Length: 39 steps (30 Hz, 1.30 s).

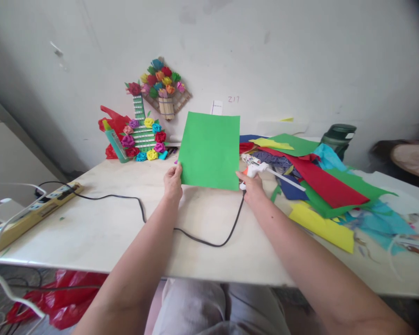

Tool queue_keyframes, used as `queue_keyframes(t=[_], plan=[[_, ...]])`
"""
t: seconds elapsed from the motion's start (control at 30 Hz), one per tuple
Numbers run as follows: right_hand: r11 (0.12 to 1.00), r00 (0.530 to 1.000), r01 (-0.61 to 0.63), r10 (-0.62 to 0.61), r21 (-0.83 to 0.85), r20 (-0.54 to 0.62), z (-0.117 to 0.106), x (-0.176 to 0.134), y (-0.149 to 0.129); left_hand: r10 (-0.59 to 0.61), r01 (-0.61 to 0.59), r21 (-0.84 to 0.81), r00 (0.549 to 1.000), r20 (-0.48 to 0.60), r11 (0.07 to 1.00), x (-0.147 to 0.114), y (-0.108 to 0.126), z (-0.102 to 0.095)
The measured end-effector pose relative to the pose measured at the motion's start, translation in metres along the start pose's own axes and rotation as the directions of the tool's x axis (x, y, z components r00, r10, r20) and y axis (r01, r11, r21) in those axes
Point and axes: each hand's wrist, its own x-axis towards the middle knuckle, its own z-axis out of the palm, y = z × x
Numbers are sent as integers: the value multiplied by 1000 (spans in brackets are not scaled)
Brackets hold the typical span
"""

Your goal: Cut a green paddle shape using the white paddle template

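Observation:
My left hand (173, 181) pinches the lower left edge of a plain green sheet of paper (211, 151), fingers partly hidden behind it. The sheet is held up, tilted toward me, above the table. At its lower right corner my right hand (252, 187) closes on the edge, thumb in front. Just beyond that hand is a white glue gun (254, 169) with an orange trigger and a glue stick (286, 179) jutting from its back. Whether the hand touches the gun I cannot tell. Its black cord (209, 243) loops across the table below the sheet.
Scraps of coloured paper (335, 186) pile up on the right, with a dark green bottle (338, 139) behind. A decorated guitar shape (143, 135), a glue bottle (117, 144) and a flower basket piece (166, 107) stand by the wall. A yellow power strip (38, 213) lies left.

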Motion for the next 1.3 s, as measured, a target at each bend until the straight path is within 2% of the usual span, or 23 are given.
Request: queue_keyframes(t=[0.13, 0.27, 0.63, 0.73, 0.87, 1.1, 1.3], plan=[[998, 998, 50, -52, -47, -37, -3, 4, 1, -3, 2, 32, 1000, 31, 999, -4, 1, 2], [993, 994, 94, -98, -75, -54, -4, 7, 2, -28, 29, -10, 997, 67, 1000, -5, 1, 3], [989, 988, 115, -123, -88, -95, -6, 11, 2, -79, 89, -54, 983, 166, 995, -8, 3, 5], [989, 989, 112, -121, -96, -87, -6, 11, 3, -150, 155, 5, 948, 279, 988, -9, 6, 2], [986, 988, 131, -138, -106, -67, -6, 11, 4, -306, 290, 101, 871, 385, 952, -8, 8, -6], [982, 988, 129, -138, -136, -62, -8, 12, 3, -404, 378, 142, 848, 342, 915, -8, 8, -9], [959, 979, 152, -179, -238, -97, -14, 20, 0, -383, 352, 152, 853, 354, 924, -10, 4, -8]])
